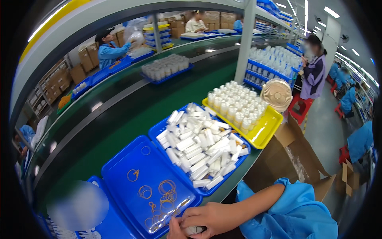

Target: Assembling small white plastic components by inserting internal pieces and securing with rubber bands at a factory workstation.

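Note:
At the lower edge my right hand (213,217) curls over a small white object (193,230), mostly covered by its fingers, so its kind cannot be made out. Only the fingers of my left hand (175,230) show; they press against the same object from the left. Just beyond both hands lies a blue tray (119,181) with loose tan rubber bands (168,189), some in a tangle near the tray's closest corner. Adjoining it on the far right, another blue tray (157,131) is heaped with narrow white boxes (195,149).
A yellow tray (264,133) holds rows of clear, white-filled cups (238,103), with a beige fan (277,95) behind. An open cardboard box (298,159) stands right of the bench. A green conveyor belt (167,95) runs beyond the trays. Co-workers sit and stand farther off.

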Action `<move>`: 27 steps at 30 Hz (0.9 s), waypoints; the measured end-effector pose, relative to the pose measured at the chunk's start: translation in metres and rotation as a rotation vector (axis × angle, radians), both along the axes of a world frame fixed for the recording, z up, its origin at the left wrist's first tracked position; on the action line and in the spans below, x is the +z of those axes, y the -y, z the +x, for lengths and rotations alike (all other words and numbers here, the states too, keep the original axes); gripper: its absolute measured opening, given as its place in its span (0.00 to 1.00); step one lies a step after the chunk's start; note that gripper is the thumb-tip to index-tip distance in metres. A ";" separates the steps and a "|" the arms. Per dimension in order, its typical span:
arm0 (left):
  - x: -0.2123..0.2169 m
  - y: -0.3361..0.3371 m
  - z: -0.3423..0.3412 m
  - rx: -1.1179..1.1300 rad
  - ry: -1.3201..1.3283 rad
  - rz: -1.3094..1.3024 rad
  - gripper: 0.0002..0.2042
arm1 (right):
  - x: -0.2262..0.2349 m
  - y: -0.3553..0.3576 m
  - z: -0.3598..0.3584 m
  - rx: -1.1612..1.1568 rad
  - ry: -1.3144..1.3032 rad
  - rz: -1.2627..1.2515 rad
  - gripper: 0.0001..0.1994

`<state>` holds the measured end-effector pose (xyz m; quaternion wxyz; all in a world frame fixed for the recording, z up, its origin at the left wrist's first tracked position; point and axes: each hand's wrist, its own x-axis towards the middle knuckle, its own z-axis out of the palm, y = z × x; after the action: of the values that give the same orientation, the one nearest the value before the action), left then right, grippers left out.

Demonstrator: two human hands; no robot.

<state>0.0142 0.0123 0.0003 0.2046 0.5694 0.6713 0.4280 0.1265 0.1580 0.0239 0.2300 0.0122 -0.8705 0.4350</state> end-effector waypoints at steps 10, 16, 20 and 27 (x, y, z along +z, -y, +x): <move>0.011 0.104 -0.132 0.587 -0.758 -0.403 0.22 | 0.040 -0.147 0.124 -1.425 0.098 0.330 0.17; 0.011 0.102 -0.151 0.729 -0.805 -0.717 0.23 | 0.004 -0.196 0.178 -1.437 0.342 0.346 0.22; -0.002 0.110 -0.181 0.703 -0.966 -0.633 0.20 | -0.008 -0.176 0.148 -1.289 0.379 0.145 0.24; -0.001 0.125 -0.211 0.789 -0.940 -0.755 0.12 | -0.022 -0.172 0.130 -1.322 0.453 0.544 0.26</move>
<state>-0.1973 -0.1130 -0.0009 -0.0927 0.2988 0.9463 -0.0816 0.2568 0.3297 0.0023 0.2473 -0.5468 -0.7993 -0.0324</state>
